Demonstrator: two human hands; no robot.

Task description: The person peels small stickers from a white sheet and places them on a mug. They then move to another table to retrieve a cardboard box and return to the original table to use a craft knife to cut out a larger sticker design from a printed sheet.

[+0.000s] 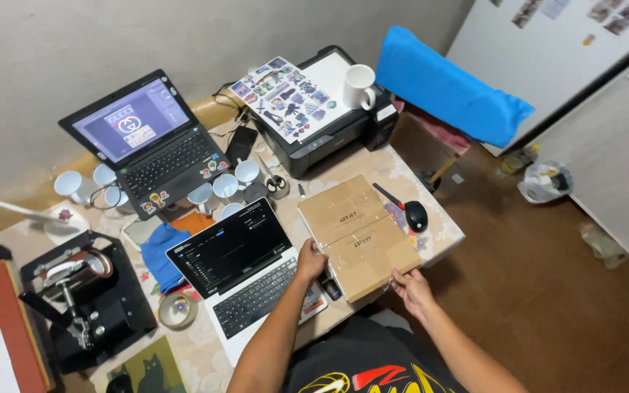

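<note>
Gripping the cardboard box [358,236] at both ends, left hand [310,260] and right hand [410,288] crowd laptop [245,269] and mouse [416,215].

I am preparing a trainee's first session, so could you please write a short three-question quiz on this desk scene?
1. True or false: both hands hold the flat cardboard box.
2. What stands on the printer beside the sticker sheet? A) a white mug B) a roll of tape C) a computer mouse
3. Which laptop lies nearer the left hand: the one with the dark screen or the one with stickers on its palm rest?

Key
1. True: the left hand grips its left edge, the right hand its near corner.
2. A, the white mug.
3. The dark-screen laptop, not the stickered laptop.
</note>
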